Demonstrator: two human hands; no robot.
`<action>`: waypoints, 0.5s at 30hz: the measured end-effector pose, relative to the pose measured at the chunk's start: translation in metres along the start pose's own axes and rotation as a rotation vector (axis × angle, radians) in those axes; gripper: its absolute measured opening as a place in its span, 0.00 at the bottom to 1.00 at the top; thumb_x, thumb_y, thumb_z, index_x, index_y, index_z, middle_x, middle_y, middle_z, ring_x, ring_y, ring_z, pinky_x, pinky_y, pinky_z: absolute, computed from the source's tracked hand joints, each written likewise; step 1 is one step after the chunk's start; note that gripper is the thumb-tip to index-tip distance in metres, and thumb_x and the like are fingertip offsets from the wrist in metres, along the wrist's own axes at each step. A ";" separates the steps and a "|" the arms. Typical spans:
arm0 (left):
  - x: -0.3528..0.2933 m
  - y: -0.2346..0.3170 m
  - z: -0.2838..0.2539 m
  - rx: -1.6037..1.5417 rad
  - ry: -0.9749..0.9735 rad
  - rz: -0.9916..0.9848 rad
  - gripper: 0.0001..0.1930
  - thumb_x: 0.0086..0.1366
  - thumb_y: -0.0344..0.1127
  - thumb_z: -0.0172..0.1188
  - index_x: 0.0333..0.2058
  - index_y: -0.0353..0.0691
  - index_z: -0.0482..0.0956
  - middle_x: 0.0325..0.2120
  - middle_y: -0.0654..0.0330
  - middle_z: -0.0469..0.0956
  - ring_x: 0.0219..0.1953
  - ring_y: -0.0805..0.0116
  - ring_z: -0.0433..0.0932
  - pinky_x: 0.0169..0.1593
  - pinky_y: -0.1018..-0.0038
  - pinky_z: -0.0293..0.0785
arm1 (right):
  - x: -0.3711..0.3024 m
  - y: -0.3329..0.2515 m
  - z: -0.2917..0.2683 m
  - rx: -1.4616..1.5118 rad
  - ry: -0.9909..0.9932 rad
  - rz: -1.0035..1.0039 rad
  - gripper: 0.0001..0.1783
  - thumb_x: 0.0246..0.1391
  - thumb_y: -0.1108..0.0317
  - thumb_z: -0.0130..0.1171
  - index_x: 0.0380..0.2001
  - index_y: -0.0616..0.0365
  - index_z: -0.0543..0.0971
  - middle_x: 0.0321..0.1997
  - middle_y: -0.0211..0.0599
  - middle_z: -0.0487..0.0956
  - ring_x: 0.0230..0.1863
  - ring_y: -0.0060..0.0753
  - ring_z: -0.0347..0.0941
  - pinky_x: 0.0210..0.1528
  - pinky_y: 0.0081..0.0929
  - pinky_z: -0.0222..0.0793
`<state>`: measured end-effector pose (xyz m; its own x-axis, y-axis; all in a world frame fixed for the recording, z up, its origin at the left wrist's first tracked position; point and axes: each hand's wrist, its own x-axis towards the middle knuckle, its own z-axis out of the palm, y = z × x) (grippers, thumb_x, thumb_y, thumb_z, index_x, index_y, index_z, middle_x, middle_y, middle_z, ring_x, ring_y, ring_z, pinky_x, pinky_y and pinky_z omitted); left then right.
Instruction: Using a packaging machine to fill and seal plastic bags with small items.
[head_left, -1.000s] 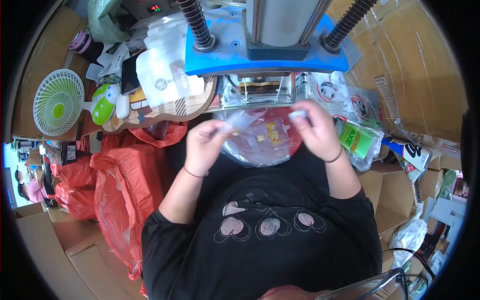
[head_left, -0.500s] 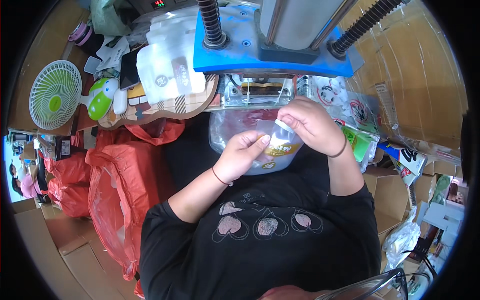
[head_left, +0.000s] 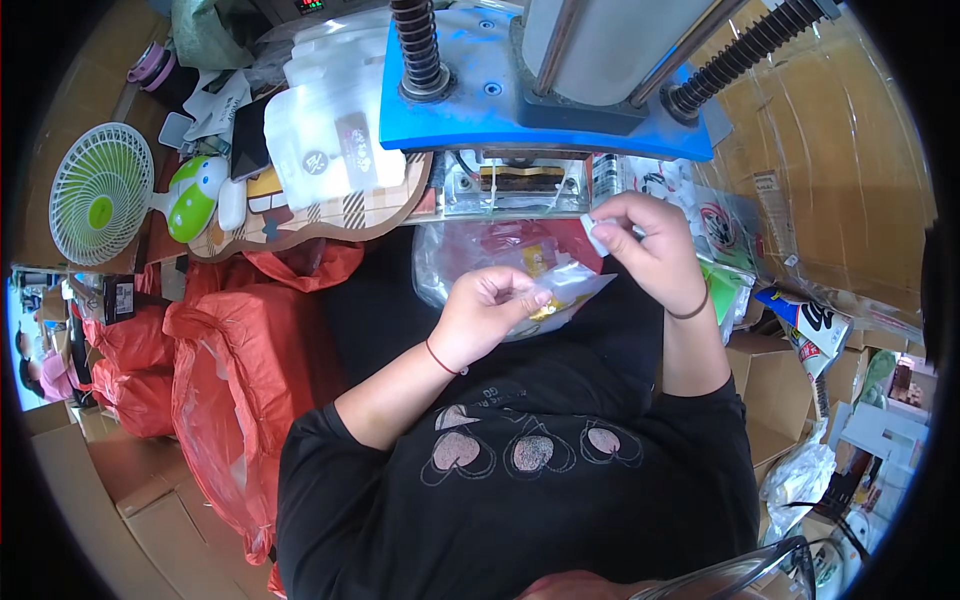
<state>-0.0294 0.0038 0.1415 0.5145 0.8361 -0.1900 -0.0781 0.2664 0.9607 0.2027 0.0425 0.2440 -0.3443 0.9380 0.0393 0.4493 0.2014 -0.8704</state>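
My left hand (head_left: 490, 312) pinches a translucent plastic pouch (head_left: 578, 282) with gold print, holding it tilted above my lap. In my right hand (head_left: 652, 250), thumb and fingers close on a small white cap-like piece (head_left: 594, 236), a little above and to the right of the pouch and apart from it. Below and behind the pouch lies a large clear plastic bag (head_left: 434, 262), with a reddish patch showing at its upper right. Part of the pouch is hidden by my left fingers.
Ahead stands a press with a blue plate (head_left: 470, 118) above a metal fixture (head_left: 515, 187). White pouches (head_left: 318, 140) are stacked on a wavy-edged board (head_left: 400, 205), beside a green-white fan (head_left: 100, 195). Red bags (head_left: 255, 350) stand at left; cardboard (head_left: 820, 150) rises at right.
My right hand has moved up and right, carrying the white piece away from the pouch's top. The pouch's upper end has tipped down to the right while my left hand keeps its grip.
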 end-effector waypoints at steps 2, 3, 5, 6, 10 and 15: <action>0.000 0.003 0.001 -0.042 0.011 -0.015 0.13 0.72 0.37 0.60 0.45 0.31 0.82 0.36 0.60 0.83 0.35 0.76 0.81 0.42 0.78 0.80 | 0.000 -0.001 0.000 0.034 0.052 0.048 0.10 0.58 0.63 0.64 0.36 0.58 0.82 0.32 0.39 0.81 0.30 0.37 0.76 0.34 0.32 0.70; -0.001 0.006 0.003 -0.085 0.026 -0.028 0.13 0.72 0.37 0.60 0.45 0.31 0.82 0.37 0.61 0.83 0.36 0.76 0.81 0.42 0.78 0.80 | 0.001 0.001 0.000 -0.107 0.023 -0.035 0.10 0.58 0.63 0.64 0.36 0.58 0.82 0.32 0.38 0.80 0.31 0.38 0.76 0.35 0.32 0.70; -0.002 0.012 0.005 -0.127 0.038 -0.040 0.14 0.72 0.38 0.60 0.46 0.32 0.82 0.37 0.61 0.83 0.36 0.77 0.81 0.42 0.79 0.80 | 0.002 0.004 0.000 -0.389 -0.038 -0.201 0.11 0.57 0.62 0.65 0.37 0.58 0.82 0.32 0.38 0.80 0.34 0.39 0.76 0.37 0.33 0.70; -0.003 0.016 0.006 -0.171 0.021 -0.076 0.14 0.72 0.38 0.60 0.46 0.32 0.81 0.37 0.61 0.83 0.37 0.76 0.81 0.42 0.78 0.80 | 0.001 0.005 -0.001 -0.390 -0.039 -0.202 0.11 0.57 0.62 0.65 0.37 0.58 0.82 0.32 0.38 0.80 0.34 0.39 0.76 0.37 0.33 0.70; -0.005 0.022 0.009 -0.272 -0.025 -0.165 0.14 0.72 0.37 0.59 0.46 0.32 0.81 0.39 0.59 0.83 0.39 0.73 0.82 0.45 0.77 0.80 | -0.002 0.007 -0.004 -0.353 -0.177 -0.282 0.13 0.57 0.59 0.65 0.39 0.57 0.81 0.34 0.38 0.80 0.39 0.41 0.77 0.40 0.35 0.69; -0.005 0.022 0.007 -0.317 -0.111 -0.206 0.15 0.72 0.38 0.60 0.49 0.32 0.79 0.41 0.58 0.83 0.42 0.71 0.82 0.46 0.75 0.81 | 0.000 0.006 -0.001 -0.302 -0.223 -0.238 0.16 0.59 0.57 0.62 0.43 0.57 0.80 0.37 0.39 0.80 0.42 0.44 0.76 0.45 0.37 0.69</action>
<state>-0.0275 0.0023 0.1650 0.6350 0.6973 -0.3324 -0.2149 0.5728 0.7911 0.2064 0.0443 0.2396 -0.6214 0.7788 0.0855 0.5457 0.5086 -0.6660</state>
